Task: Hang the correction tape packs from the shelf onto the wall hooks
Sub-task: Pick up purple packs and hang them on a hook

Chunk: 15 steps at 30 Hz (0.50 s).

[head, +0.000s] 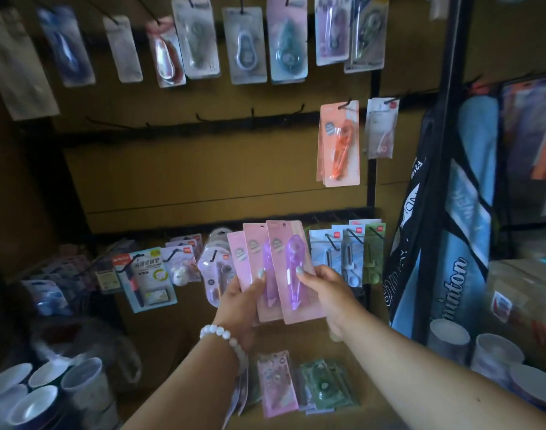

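Note:
Both hands hold a fan of pink correction tape packs with purple dispensers in front of the wall. My right hand (pixel 327 293) pinches the front pack (pixel 292 268) by its lower right edge, thumb on the blister. My left hand (pixel 242 301) grips the packs behind it (pixel 250 259), thumb on their front. More packs, pink (pixel 276 383) and green (pixel 324 384), lie on the shelf (pixel 185 352) below my wrists. Bare black wall hooks (pixel 253 117) stick out of the middle rail, left of a hanging orange pack (pixel 340 144).
Other tape packs hang along the top row (pixel 242 45) and the low row (pixel 346 256). Blue-rimmed white cups (pixel 42 389) stand at the lower left and more cups (pixel 498 355) at the right. A blue racket bag (pixel 445 243) leans against a black post on the right.

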Motion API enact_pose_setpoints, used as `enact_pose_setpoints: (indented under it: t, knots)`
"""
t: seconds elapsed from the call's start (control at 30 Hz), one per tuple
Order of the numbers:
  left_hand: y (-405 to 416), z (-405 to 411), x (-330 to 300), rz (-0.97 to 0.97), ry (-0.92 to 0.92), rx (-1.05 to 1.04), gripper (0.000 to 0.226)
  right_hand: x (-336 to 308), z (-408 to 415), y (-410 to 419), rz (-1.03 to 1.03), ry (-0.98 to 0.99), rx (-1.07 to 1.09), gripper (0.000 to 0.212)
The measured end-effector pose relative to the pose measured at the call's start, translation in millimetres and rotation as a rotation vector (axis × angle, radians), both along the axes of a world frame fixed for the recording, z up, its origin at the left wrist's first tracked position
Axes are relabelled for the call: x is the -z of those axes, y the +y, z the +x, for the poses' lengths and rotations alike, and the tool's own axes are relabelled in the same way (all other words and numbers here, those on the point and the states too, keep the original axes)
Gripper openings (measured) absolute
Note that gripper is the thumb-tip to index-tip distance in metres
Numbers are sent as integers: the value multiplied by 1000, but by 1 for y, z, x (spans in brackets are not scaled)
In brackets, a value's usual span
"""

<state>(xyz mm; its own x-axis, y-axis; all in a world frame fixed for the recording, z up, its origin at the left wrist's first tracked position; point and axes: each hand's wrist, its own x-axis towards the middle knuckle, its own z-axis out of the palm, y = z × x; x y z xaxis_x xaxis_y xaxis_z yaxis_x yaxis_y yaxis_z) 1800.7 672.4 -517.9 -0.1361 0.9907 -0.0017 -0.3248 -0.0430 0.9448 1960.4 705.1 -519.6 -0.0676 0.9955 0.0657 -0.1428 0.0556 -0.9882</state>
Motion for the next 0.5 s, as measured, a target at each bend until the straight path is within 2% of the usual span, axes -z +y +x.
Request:
enact_pose_setpoints:
  t: [0.27, 0.5]
  knots:
    - [11, 1, -61, 103, -29, -18, 33, -73, 29, 20, 158, 12, 145, 21]
    - [15, -2, -89, 149, -44, -7, 44, -157, 34, 24, 412, -4, 237, 12]
